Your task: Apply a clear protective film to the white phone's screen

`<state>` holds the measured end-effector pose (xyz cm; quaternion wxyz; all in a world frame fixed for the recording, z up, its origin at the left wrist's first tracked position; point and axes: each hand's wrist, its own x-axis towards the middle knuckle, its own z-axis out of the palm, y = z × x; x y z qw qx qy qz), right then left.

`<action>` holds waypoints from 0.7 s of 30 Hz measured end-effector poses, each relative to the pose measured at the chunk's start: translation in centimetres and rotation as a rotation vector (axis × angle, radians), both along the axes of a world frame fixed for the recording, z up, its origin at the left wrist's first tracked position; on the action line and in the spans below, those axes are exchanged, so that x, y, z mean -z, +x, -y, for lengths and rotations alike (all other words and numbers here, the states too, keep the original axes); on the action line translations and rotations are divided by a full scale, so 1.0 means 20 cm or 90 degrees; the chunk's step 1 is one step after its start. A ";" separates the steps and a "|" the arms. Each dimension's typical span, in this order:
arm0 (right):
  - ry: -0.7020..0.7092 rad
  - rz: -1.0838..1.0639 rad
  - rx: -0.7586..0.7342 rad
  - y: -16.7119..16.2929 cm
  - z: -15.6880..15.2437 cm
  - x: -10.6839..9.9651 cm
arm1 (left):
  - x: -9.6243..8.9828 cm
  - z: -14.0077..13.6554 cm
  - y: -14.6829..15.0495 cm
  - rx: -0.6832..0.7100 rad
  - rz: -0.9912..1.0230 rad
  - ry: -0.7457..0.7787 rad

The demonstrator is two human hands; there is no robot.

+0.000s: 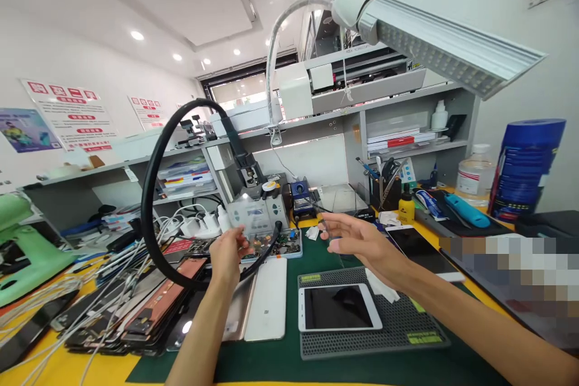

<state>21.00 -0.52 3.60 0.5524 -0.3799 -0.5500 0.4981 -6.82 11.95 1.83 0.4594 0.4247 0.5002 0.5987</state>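
Note:
My left hand (227, 252) is raised over the left side of the bench, beside a tray of small parts (289, 244). Its fingers curl together, and what they hold, if anything, I cannot make out. My right hand (357, 240) hovers over the green mat (294, 350), thumb and fingers apart, with a faint, unclear shape by its fingertips. Below it a white tablet with a dark screen (339, 307) lies on a grey perforated pad (375, 347). A white-backed device (266, 301) rests face down left of the pad, next to a gold-backed one (235, 313).
A thick black hose (151, 193) loops beside my left forearm. Stacked phone parts (158, 313) and tangled white cables (54, 289) crowd the left. At the back sits a grey control unit (260, 211). A yellow bottle (406, 206) and another white tablet (423, 250) are right. Overhead hangs a lamp (443, 36).

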 end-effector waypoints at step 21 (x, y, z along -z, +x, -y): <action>0.028 0.056 -0.035 0.01 0.00 -0.01 | -0.01 0.19 -0.09 -0.037 -0.709 -0.060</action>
